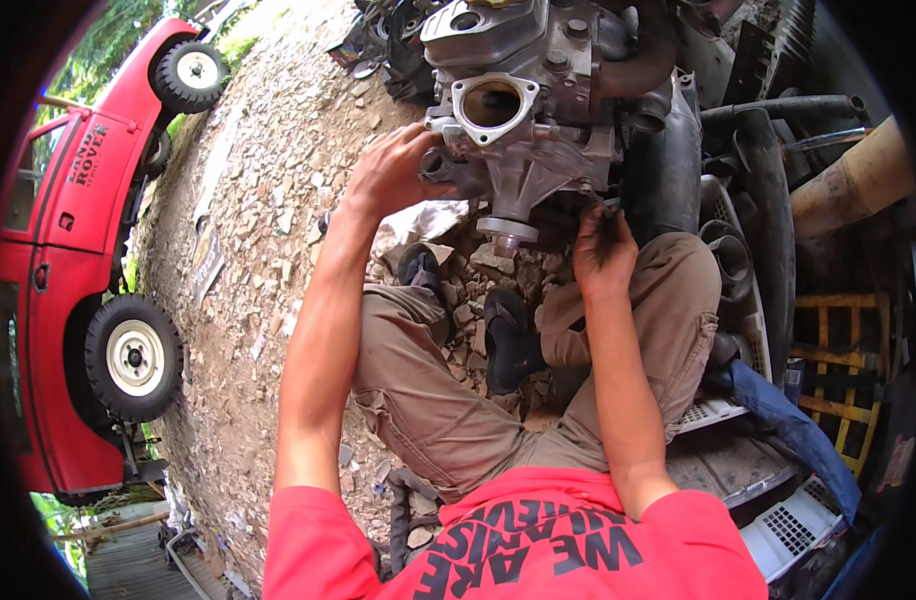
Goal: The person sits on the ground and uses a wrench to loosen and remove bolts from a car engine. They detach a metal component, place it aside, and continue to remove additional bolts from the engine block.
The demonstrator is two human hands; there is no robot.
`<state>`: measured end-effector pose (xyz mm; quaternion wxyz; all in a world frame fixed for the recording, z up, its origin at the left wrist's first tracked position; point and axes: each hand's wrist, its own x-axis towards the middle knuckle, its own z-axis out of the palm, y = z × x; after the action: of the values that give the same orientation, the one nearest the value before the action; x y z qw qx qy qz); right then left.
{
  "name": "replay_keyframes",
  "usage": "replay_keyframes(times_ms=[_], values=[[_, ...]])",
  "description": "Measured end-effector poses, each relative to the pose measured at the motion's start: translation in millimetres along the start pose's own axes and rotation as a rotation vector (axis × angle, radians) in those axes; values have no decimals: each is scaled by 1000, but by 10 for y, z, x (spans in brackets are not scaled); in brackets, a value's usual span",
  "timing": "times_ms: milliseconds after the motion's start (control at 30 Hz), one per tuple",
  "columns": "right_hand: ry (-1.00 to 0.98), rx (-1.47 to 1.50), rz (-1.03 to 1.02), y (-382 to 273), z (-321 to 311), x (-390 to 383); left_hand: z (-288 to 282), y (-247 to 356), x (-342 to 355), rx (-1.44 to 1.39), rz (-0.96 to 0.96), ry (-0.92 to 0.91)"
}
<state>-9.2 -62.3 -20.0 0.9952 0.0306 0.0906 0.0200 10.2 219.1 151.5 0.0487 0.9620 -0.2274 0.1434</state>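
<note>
Tan ground (263, 215) strewn with broken stones spreads across the middle and left. On it, at the far left, stands a red off-road vehicle (83, 230) with black tyres and cream wheels. A grey metal engine (553, 130) is at the top centre, in front of the person and between both hands. The person sits in a red short-sleeved shirt (498, 490) with dark lettering and brown cargo trousers (433, 395), knees spread. Right of the engine is a black cylindrical tube (663, 175); farther right is a yellow slatted crate (838, 350).

The left hand (390, 175) touches the engine's left side, its fingers bent near a grey round pipe stub (438, 165); how firmly they grasp cannot be told. The right hand (606, 250), blackened, is at the engine's lower right, fingers bunched together; whether they pinch anything cannot be told. Smaller still are the engine's silver triangular flange (460, 100) and, below it, a round metal hub (506, 230).
</note>
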Motion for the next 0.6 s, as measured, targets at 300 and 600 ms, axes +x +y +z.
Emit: replay_keyframes(times_ms=[300,600], values=[[10,39,-48,-29,97,-31,-154,441,-69,-428,-887,-381],[80,-35,-46,-26,142,-42,226,162,-288,-1330,-862,-855]])
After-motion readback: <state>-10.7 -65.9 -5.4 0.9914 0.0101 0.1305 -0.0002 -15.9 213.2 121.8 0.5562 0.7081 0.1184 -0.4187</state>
